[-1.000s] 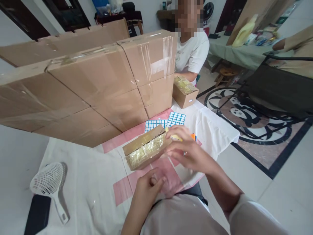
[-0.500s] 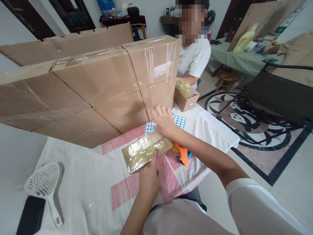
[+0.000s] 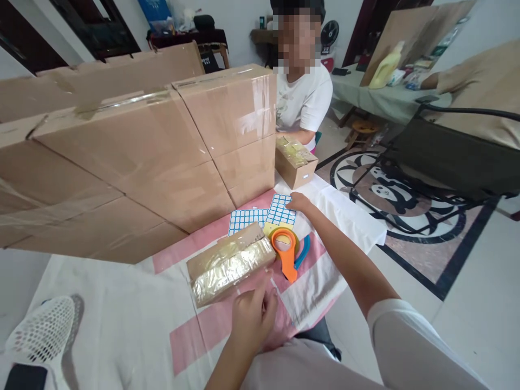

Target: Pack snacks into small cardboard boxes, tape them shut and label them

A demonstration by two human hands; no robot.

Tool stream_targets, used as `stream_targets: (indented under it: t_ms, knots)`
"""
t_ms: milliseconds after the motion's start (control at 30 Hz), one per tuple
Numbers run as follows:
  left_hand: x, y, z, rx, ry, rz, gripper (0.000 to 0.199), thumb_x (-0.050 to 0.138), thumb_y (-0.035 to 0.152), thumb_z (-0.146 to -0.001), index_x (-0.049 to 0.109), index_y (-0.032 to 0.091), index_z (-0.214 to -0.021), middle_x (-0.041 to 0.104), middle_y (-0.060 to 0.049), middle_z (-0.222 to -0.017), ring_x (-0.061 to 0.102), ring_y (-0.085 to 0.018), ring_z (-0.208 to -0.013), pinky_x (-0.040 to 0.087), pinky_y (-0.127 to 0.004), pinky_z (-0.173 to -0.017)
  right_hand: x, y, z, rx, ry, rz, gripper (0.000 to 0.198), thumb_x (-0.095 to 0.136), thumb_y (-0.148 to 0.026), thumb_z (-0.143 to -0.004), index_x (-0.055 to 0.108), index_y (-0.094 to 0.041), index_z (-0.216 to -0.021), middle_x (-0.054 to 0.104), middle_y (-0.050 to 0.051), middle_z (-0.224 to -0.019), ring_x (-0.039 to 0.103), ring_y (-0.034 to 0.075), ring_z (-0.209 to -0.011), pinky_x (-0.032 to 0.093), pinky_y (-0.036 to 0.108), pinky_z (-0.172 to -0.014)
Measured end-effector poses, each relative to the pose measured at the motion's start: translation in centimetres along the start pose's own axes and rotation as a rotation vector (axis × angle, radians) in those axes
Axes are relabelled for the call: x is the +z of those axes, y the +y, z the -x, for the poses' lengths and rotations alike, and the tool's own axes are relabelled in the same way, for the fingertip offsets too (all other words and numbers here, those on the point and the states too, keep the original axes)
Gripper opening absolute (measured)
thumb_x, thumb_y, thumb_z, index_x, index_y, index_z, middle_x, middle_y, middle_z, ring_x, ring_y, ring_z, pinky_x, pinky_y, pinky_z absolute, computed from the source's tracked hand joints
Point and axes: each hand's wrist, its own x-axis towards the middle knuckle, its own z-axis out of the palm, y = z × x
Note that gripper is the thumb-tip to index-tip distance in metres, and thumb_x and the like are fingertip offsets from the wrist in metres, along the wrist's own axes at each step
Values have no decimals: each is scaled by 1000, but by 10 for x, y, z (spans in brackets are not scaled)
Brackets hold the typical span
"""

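Taped cardboard box point(image 3: 231, 265) on the surface point(image 3: 122, 330), just far-left of the free, loosely curled left hand point(image 3: 252, 319), blue-gridded label sheet point(image 3: 280, 211) beyond the box, right hand point(image 3: 299, 202) at its right edge, whether gripping, cannot tell

Lower left: black slab point(image 3: 26, 377) and white strainer point(image 3: 40, 330), both cut by bottom edge. Centre: print on taped box point(image 3: 231, 265) too small to read. Right of centre: right hand point(image 3: 299, 202), grip on label sheet point(image 3: 280, 210) indeterminate.
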Motion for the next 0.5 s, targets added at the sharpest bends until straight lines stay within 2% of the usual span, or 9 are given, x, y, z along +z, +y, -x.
stream_targets:
  t_ms: [67,133,200,300,367,400,433,500]
  knots:
    - [-2,1,-2,39,37,15,30,51,19,-95,70,19,-119,56,6,-51,52,-10,-43,37,-22,-48,-14,0,4,-79,10,-85,17,69,-25,-76,63,-13,-88,69,12,-98,64,29,-98,48,37,-89]
    - [-8,1,-5,91,112,52,29,53,15,-94,69,19,-117,60,4,-56,53,-11,-46,41,-23,-51,-30,2,18,-175,47,-163,12,63,-28,-81,60,-17,-83,67,6,-91,63,24,-92,48,32,-84]
    - [-20,1,-13,145,209,80,30,55,10,-91,67,21,-117,65,2,-64,55,-11,-51,45,-23,-55,-44,2,44,-273,143,-275,17,59,-36,-86,56,-20,-83,64,2,-88,61,20,-88,49,29,-80]
    - [-43,7,-36,229,371,57,35,60,6,-88,65,24,-117,68,0,-77,61,-13,-62,50,-26,-64,-58,-1,99,-398,388,-612,28,64,-48,-86,54,-22,-81,59,0,-79,56,18,-74,48,29,-69]
    - [-55,13,-57,217,448,7,41,68,14,-87,60,24,-126,71,-7,-101,69,-20,-89,55,-32,-79,-63,-6,138,-420,492,-841,34,73,-51,-81,54,-23,-79,56,-1,-74,53,16,-66,45,29,-62]
    - [-58,17,-67,188,445,-16,53,74,24,-85,55,24,-134,67,-13,-122,66,-26,-109,55,-39,-90,-63,-9,157,-403,495,-914,36,76,-53,-79,55,-23,-79,55,-1,-72,52,16,-64,45,28,-59]
    - [-59,20,-77,150,410,-36,70,78,36,-82,46,23,-144,56,-18,-141,57,-33,-128,52,-48,-100,-62,-12,173,-379,477,-968,37,78,-54,-77,56,-24,-81,55,-1,-72,51,16,-62,44,28,-57]
    - [-55,27,-90,80,263,-54,100,81,54,-76,28,23,-155,32,-23,-160,37,-42,-146,43,-61,-109,-55,-16,200,-328,432,-1044,40,78,-57,-75,59,-26,-91,59,0,-76,55,18,-63,47,29,-56]
